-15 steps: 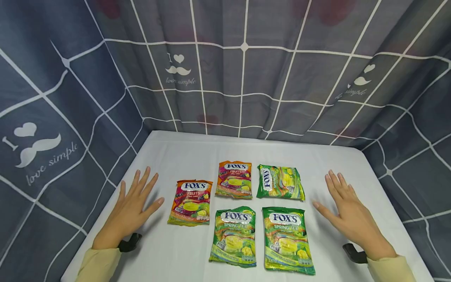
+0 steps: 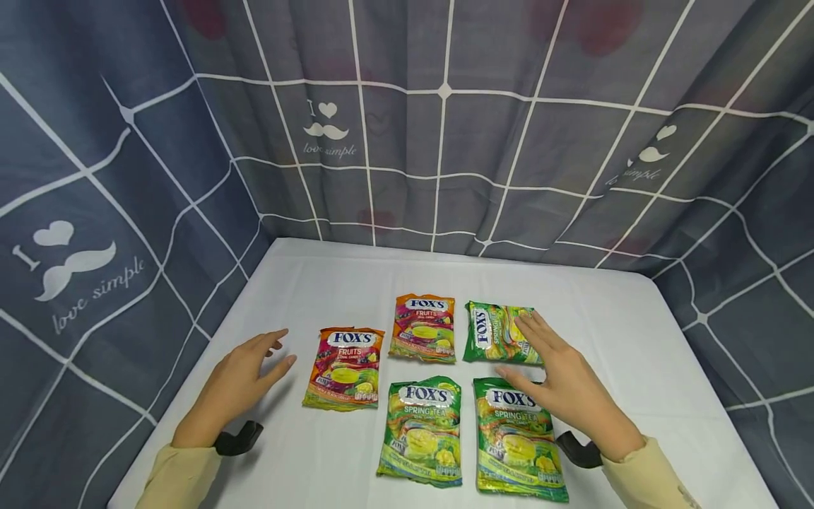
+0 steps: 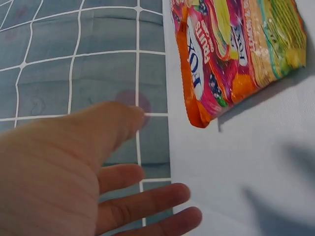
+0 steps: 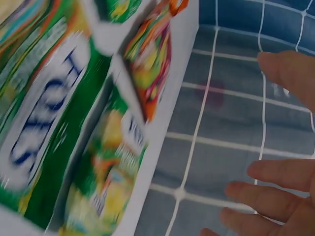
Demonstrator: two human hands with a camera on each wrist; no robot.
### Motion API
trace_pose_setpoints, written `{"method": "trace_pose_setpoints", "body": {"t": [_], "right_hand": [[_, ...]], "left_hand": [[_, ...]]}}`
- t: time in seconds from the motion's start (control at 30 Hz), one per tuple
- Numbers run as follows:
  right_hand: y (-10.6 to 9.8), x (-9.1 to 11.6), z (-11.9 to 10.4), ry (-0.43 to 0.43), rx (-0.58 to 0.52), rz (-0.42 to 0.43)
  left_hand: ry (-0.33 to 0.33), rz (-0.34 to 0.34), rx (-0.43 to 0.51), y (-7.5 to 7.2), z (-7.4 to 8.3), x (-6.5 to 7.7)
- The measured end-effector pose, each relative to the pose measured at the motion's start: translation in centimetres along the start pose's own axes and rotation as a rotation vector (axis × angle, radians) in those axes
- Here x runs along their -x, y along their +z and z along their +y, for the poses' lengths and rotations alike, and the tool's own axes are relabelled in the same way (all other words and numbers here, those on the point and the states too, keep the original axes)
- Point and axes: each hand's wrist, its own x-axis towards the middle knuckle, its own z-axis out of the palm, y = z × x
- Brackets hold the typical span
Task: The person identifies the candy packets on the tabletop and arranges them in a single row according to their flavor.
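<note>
My right hand is over the right-hand candy bags with its fingers extended and nothing in its grasp. In the head view it overlaps a green Spring Tea candy bag turned sideways, and hides the top corner of the upright green bag in front. My left hand, fingers loosely bent and thumb apart, hovers left of a red-orange Fruits candy bag. That bag also shows in the left wrist view, beyond the thumb.
Another Fruits bag lies at the back middle, with a third green bag in front of it. All rest on a white table. Dark checked curtains enclose its back and sides.
My right hand has moved left, from beside the bags to above them. The left hand's fingers have bent and dropped toward the right. The bags lie as before.
</note>
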Motion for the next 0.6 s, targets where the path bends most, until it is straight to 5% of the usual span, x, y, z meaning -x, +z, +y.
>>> {"method": "trace_pose_setpoints", "body": {"t": [0.37,0.6], "right_hand": [[2.9,-2.8,-4.2,-0.051,-0.179,-0.009],[4.7,-4.4,-5.6,-0.013,-0.311,-0.065]], "left_hand": [[-0.052,-0.073,0.058,0.1,0.8,-0.2],[-0.064,-0.115,0.067,0.2,0.8,-0.4]]}}
